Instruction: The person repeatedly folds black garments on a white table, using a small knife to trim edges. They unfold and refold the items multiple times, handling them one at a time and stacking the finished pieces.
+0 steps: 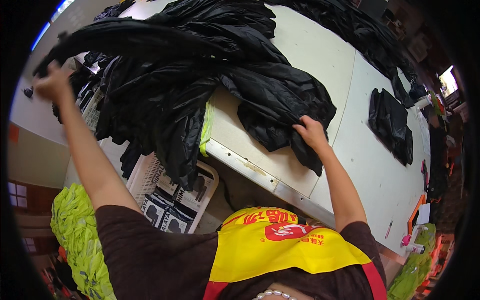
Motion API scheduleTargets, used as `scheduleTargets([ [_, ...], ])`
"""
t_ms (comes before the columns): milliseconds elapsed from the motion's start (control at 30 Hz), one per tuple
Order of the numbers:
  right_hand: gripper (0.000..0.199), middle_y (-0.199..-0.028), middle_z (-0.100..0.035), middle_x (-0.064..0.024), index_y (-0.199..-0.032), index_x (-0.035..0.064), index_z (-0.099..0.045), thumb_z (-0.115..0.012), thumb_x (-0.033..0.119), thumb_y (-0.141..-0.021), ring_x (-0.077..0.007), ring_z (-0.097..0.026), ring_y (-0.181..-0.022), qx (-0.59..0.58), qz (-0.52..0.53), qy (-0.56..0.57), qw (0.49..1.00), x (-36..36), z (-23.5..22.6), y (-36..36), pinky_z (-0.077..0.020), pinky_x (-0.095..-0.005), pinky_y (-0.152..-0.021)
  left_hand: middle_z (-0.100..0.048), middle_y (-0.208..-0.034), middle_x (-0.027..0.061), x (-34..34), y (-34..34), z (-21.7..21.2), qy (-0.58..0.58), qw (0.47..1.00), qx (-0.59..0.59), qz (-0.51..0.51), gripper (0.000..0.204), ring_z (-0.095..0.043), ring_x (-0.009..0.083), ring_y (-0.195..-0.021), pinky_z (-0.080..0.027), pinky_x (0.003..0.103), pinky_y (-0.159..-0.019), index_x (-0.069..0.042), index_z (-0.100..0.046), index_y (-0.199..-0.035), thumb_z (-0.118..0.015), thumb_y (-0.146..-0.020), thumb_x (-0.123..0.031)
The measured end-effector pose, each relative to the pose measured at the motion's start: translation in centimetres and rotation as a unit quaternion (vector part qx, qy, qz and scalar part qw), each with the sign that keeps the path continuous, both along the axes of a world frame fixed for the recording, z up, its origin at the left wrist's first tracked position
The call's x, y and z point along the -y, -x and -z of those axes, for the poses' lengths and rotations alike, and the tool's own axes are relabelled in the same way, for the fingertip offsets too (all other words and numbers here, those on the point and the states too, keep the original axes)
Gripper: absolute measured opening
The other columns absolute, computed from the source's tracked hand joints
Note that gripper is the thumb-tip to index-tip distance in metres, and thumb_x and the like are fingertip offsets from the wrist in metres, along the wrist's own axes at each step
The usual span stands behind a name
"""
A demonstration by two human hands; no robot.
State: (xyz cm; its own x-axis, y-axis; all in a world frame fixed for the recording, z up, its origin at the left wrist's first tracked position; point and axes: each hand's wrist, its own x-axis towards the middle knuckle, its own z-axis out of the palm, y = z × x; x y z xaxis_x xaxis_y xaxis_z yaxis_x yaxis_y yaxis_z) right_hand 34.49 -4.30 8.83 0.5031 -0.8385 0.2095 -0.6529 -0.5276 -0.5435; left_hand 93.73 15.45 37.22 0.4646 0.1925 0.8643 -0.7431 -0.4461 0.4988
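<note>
the right hand point(312, 132) has its thumb and fingers closed on a fold of the black cloth point(175, 85), just above the table's front edge. the left hand point(52, 85), blurred, is curled around the far left end of the same cloth, out past the table's left side and off its surface. so the cloth lies between the two grips: from the right hand it runs up and leftward, its long axis slanting across the body, with a long band drawn out toward the left hand. the right hand is nearer the body; the left arm is stretched well out.

in the middle, loose folds drape over the front edge, beside a lime strip point(207, 127), and hang down to the white basket point(215, 175) of packs below. beyond the cloth and to the right, the pale table point(320, 45) gives bare room, as far as a folded black bundle point(390, 125) well apart from the right hand. more black cloth point(360, 37) lines the far edge. a lime heap point(80, 240) sits below the left forearm.
</note>
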Motion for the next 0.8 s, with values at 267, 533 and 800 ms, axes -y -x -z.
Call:
scheduleTargets([
  [267, 0.017, -0.068, -0.059, -0.0139, -0.077, -0.0012, -0.06, -0.073, 0.01, -0.073, -0.0287, -0.06, -0.06, 0.163, -0.472, -0.242, 0.832, -14.4, -18.2, 3.0, -0.0467, -0.0311, -0.055, -0.04, -0.134, 0.0176, 5.5, 24.0, 22.7, -0.477, 0.75, 0.092, 0.449, 0.068, -0.03, 0.0325, -0.131, -0.021, 0.047, -0.106, -0.007, -0.045, -0.127, -0.061, -0.06, -0.004],
  [533, 0.026, -0.081, -0.065, -0.0116, -0.081, -0.0025, -0.057, -0.071, 0.019, -0.076, -0.0182, -0.063, -0.07, 0.518, -0.189, -0.577, 0.602, -17.9, -11.1, 10.5, -0.0504, -0.0263, -0.066, -0.059, -0.073, 0.0143, -8.2, 29.4, 22.3, -0.63, 0.686, -0.035, 0.363, 0.019, -0.058, 0.0334, -0.072, -0.045, 0.041, -0.065, -0.007, -0.054, -0.076, -0.063, -0.062, -0.016],
  [800, 0.048, -0.107, -0.058, -0.012, -0.113, 0.0068, -0.047, -0.064, 0.038, -0.08, -0.0228, -0.053, -0.1, 0.633, -0.132, -0.589, 0.486, -20.1, -5.4, 16.6, -0.0407, -0.0306, -0.088, -0.064, -0.077, 0.0211, -19.0, 43.4, 15.2, -0.72, 0.349, -0.408, 0.441, 0.044, -0.063, 0.0326, -0.076, -0.049, 0.037, -0.071, 0.0, -0.064, -0.089, -0.07, -0.065, -0.037],
])
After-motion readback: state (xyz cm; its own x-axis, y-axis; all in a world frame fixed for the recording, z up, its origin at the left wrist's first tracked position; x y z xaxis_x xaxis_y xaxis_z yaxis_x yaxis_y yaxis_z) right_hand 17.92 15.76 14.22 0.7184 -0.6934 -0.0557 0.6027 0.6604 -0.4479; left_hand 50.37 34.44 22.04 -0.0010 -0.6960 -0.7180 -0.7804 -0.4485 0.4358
